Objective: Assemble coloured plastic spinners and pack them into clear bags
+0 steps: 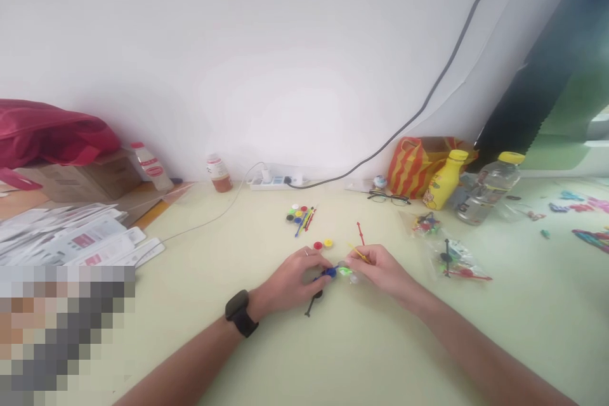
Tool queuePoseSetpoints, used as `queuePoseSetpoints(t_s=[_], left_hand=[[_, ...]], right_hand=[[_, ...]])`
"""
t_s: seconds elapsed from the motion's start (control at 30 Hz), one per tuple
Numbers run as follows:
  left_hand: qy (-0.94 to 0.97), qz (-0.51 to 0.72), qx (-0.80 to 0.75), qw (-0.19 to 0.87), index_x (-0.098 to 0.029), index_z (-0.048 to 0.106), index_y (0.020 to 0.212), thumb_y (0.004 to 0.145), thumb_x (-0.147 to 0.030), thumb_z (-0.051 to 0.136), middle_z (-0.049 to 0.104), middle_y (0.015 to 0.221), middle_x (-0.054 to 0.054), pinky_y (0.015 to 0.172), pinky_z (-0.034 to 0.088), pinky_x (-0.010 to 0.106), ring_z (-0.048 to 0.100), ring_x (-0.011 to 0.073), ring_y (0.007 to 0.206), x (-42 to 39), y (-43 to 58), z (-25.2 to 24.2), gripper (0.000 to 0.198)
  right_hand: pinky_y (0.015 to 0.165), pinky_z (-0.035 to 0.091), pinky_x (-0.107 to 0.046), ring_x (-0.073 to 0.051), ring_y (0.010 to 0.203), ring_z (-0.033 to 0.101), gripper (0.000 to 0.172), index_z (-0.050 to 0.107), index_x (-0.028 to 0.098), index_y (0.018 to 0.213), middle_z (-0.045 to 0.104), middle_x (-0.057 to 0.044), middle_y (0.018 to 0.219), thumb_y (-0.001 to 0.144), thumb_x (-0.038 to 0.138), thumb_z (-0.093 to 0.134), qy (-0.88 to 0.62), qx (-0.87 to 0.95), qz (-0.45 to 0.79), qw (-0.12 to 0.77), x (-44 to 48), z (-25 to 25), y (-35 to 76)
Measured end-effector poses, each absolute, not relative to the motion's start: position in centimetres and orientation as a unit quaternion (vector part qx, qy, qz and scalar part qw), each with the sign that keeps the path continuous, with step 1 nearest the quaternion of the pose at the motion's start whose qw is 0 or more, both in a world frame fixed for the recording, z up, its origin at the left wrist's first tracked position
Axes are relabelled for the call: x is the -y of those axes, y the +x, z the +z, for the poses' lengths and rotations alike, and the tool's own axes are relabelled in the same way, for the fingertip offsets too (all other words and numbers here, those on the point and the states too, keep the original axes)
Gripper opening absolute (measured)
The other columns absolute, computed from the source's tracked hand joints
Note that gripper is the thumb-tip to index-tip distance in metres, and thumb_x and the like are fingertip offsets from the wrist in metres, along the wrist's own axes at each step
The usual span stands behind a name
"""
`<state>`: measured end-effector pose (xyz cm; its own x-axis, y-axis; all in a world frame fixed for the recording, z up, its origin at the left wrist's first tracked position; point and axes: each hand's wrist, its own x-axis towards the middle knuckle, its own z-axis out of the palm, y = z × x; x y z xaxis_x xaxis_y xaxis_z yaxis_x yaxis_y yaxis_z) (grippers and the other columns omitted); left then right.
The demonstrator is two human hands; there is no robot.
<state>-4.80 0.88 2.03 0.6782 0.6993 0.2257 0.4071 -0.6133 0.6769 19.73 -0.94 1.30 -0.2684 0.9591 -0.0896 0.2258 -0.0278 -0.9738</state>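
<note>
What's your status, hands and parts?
Left hand holding blue arrow piece. Right hand holding yellow arrow. Black arrow beside left hand. Red disc, yellow disc just beyond.

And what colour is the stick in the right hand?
The stick is yellow, seen in the head view.

The left arm [190,355] is slanting up from the bottom edge, and the right arm [476,336] is slanting in from the lower right; both forearms are showing bare. They are angling inward, so the left hand [295,282] and right hand [378,268] are facing each other, lying close together but apart. The left hand is showing its back, its fingers bending and its thumb [321,284] lying on the near side, opposing them in a pinch. The right hand is pointing leftward with its fingers curling, thumb and forefinger pinching. The right wrist [419,298] is lying nearly in line with its forearm.
</note>
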Motion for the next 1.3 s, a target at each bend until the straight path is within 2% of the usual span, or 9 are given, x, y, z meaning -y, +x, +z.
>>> queuePoseSetpoints(t_s=[0.17, 0.3, 0.4, 0.57, 0.73, 0.83, 0.93, 1.1, 1.3], left_hand=[[0.862, 0.236, -0.332, 0.301, -0.027, 0.075, 0.111, 0.1, -0.033, 0.058, 0.076, 0.102, 0.004, 0.093, 0.051, 0.035, 0.064, 0.0228, 0.102, -0.8, -4.6, 2.0, 0.02], [0.863, 0.237, -0.33, 0.301, -0.028, 0.074, 0.113, 0.101, -0.034, 0.057, 0.075, 0.104, 0.005, 0.096, 0.05, 0.036, 0.064, 0.0235, 0.105, -0.7, -4.5, 2.0, 0.021], [0.863, 0.24, -0.327, 0.3, -0.028, 0.072, 0.12, 0.102, -0.035, 0.057, 0.074, 0.113, 0.006, 0.1, 0.05, 0.038, 0.063, 0.0246, 0.112, -0.5, -4.5, 2.1, 0.024], [0.878, 0.237, -0.287, 0.301, -0.027, 0.069, 0.127, 0.098, -0.036, 0.063, 0.072, 0.121, 0.008, 0.105, 0.048, 0.041, 0.061, 0.0262, 0.117, -0.2, -4.4, 2.1, 0.031], [0.876, 0.227, -0.287, 0.313, -0.026, 0.068, 0.13, 0.097, -0.039, 0.064, 0.07, 0.12, 0.009, 0.106, 0.048, 0.043, 0.061, 0.0271, 0.117, 0.3, -4.2, 2.4, 0.035], [0.87, 0.203, -0.295, 0.339, -0.026, 0.057, 0.145, 0.096, -0.047, 0.064, 0.066, 0.131, 0.011, 0.105, 0.05, 0.044, 0.062, 0.0286, 0.119, 0.9, -4.2, 2.7, 0.054], [0.873, 0.177, -0.279, 0.36, -0.027, 0.043, 0.157, 0.094, -0.054, 0.065, 0.053, 0.153, 0.013, 0.116, 0.043, 0.047, 0.053, 0.0325, 0.137, 1.4, -4.3, 2.7, 0.071], [0.869, 0.152, -0.281, 0.377, -0.025, 0.031, 0.163, 0.086, -0.057, 0.074, 0.04, 0.164, 0.014, 0.12, 0.039, 0.05, 0.044, 0.0366, 0.147, 1.9, -4.2, 2.4, 0.094], [0.874, 0.165, -0.207, 0.408, -0.03, 0.032, 0.162, 0.084, -0.033, 0.079, 0.047, 0.16, 0.011, 0.114, 0.047, 0.046, 0.058, 0.0326, 0.135, 2.3, -3.4, 3.4, 0.092]], right_hand=[[0.061, 0.033, -0.025, -0.013, 0.064, 0.045, 0.027, 0.061, 0.018, 0.073, 0.051, 0.002, 0.068, 0.087, 0.041, 0.065, -0.49, 0.582, 0.544, 0.354, 1.0, 1.1, 19.5], [0.055, 0.027, -0.026, -0.012, 0.057, 0.036, 0.026, 0.054, 0.02, 0.068, 0.04, 0.005, 0.062, 0.088, 0.036, 0.062, -0.508, 0.632, 0.483, 0.332, 1.0, 0.3, 19.4], [0.053, 0.027, -0.025, -0.013, 0.056, 0.037, 0.024, 0.056, 0.021, 0.076, 0.041, 0.005, 0.062, 0.091, 0.039, 0.06, -0.507, 0.664, 0.434, 0.338, 1.0, 0.1, 19.4], [0.054, 0.03, -0.026, -0.014, 0.058, 0.041, 0.036, 0.055, 0.021, 0.079, 0.044, 0.004, 0.063, 0.096, 0.052, 0.054, -0.513, 0.683, 0.396, 0.337, 0.6, 0.6, 20.3], [0.056, 0.03, -0.027, -0.014, 0.059, 0.041, 0.041, 0.051, 0.021, 0.074, 0.046, 0.004, 0.063, 0.095, 0.056, 0.054, -0.559, 0.699, 0.353, 0.271, 0.4, 1.5, 21.9], [0.056, 0.031, -0.027, -0.014, 0.058, 0.043, 0.05, 0.047, 0.021, 0.066, 0.05, 0.003, 0.059, 0.096, 0.061, 0.052, -0.538, 0.696, 0.444, 0.167, 1.0, 2.8, 22.7], [0.057, 0.033, -0.026, -0.014, 0.057, 0.044, 0.052, 0.054, 0.02, 0.073, 0.058, 0.001, 0.056, 0.097, 0.066, 0.05, -0.446, 0.673, 0.584, 0.083, 1.8, 3.8, 22.6], [0.051, 0.025, -0.025, -0.009, 0.053, 0.03, 0.052, 0.055, 0.02, 0.082, 0.068, -0.001, 0.072, 0.092, 0.071, 0.058, -0.382, 0.639, 0.66, 0.103, 2.3, 4.1, 21.4], [0.055, 0.023, -0.026, -0.01, 0.057, 0.03, 0.042, 0.063, 0.018, 0.085, 0.047, 0.004, 0.066, 0.093, 0.059, 0.064, -0.342, 0.627, 0.679, 0.17, 1.8, 5.0, 22.1]])
